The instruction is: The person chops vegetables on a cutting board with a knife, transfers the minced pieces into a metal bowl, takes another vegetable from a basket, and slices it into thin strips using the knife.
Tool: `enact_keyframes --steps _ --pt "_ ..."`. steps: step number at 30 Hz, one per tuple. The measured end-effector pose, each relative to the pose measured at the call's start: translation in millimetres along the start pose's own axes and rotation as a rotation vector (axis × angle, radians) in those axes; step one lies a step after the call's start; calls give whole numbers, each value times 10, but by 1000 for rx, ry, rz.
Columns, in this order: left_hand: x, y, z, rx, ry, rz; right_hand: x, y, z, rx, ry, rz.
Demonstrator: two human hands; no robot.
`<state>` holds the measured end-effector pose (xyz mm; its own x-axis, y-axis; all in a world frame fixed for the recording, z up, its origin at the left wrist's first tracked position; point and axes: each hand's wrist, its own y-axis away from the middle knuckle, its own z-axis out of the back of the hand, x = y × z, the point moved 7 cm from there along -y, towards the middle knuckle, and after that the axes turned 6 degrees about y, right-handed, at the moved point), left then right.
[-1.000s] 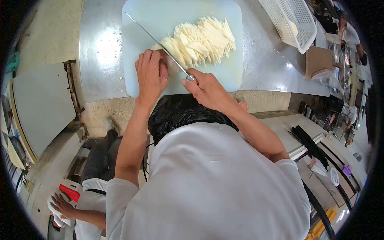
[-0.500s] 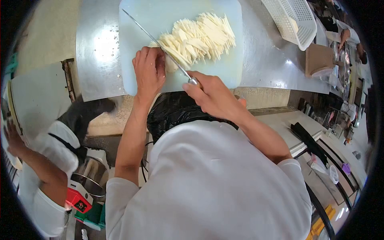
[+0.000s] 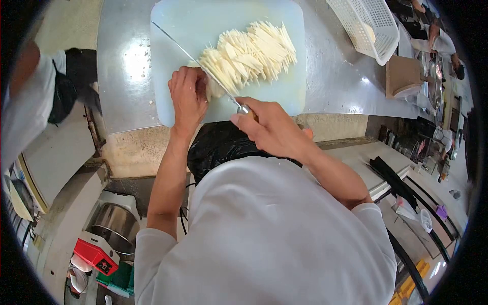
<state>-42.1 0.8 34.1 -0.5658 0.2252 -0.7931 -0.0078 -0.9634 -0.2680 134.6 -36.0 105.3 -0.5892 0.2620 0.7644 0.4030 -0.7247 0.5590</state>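
Observation:
On a pale cutting board (image 3: 284, 101), a heap of thin cream-coloured strips (image 3: 249, 55) lies to the right of a knife (image 3: 185, 52). My right hand (image 3: 262, 122) is wrapped round the knife's handle, and the blade slants up to the left across the board. Just left of the blade, my left hand (image 3: 188, 99) has its fingers curled and pressed on a pale uncut piece (image 3: 216, 90). Fingers and blade hide most of that piece.
A white perforated basket (image 3: 389, 38) stands on the metal table (image 3: 335, 86) at the upper right, near a brown block (image 3: 403, 76). Black plastic (image 3: 218, 145) hangs below the board. Another person (image 3: 33, 109) is at the left edge; a metal pot (image 3: 114, 226) stands lower left.
The other person has moved from the lower left up to the left edge, uncovering the pot and a red machine. My hands and the knife have shifted only slightly.

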Motion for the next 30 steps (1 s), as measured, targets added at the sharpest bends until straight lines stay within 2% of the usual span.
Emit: enact_keyframes --steps 1,4,7,10,14,17,22,25,26,28,30 --pt "8 34 -7 -2 10 7 38 75 -9 -1 -5 -9" --pt "-22 25 -3 -18 -4 1 -257 -244 -135 -129 98 266" --pt "109 102 67 -51 203 129 -237 -241 -128 -76 63 95" --pt "33 366 377 -183 22 74 -234 -224 -107 -44 31 13" --pt "64 585 305 -34 -139 85 -364 -281 -181 -59 -1 66" --pt "11 433 216 -41 -145 3 -360 -274 -184 -62 -12 52" --pt "-52 338 230 -30 -146 36 -355 -259 -159 -99 -20 38" --pt "-56 284 102 27 -203 1 -334 -241 -145 39 -76 -177" --pt "-64 255 44 49 -226 -14 -291 -211 -113 45 -77 -186" --pt "-96 221 39 117 -295 26 -193 -147 -42 51 -78 -193" --pt "-134 217 54 164 -348 61 -75 11 -1 32 -32 -104"
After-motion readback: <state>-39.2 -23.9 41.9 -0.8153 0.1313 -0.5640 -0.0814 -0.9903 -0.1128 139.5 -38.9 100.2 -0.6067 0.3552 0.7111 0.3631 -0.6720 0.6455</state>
